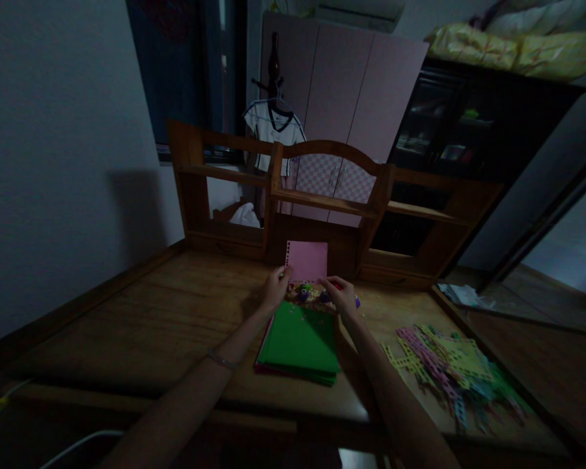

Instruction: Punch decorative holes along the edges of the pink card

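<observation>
A pink paper sheet (307,260), with rows of punched holes along its left and bottom edges, is held raised above the desk. My left hand (275,289) pinches its lower left corner. At the lower right corner, my right hand (340,294) has its fingers closed on the paper; a bit of red shows beside them. Behind and below the sheet lie small purple and green objects (303,292) among scattered paper bits, partly hidden, their kind unclear. Closer to me, a stack of green paper (300,342) lies between my forearms, with small bits on top.
Punched paper strips in yellow, pink, green and blue (444,365) are piled at the right of the wooden desk (176,312). A wooden shelf unit (322,202) rises along the back edge. A wall (68,163) borders the left side.
</observation>
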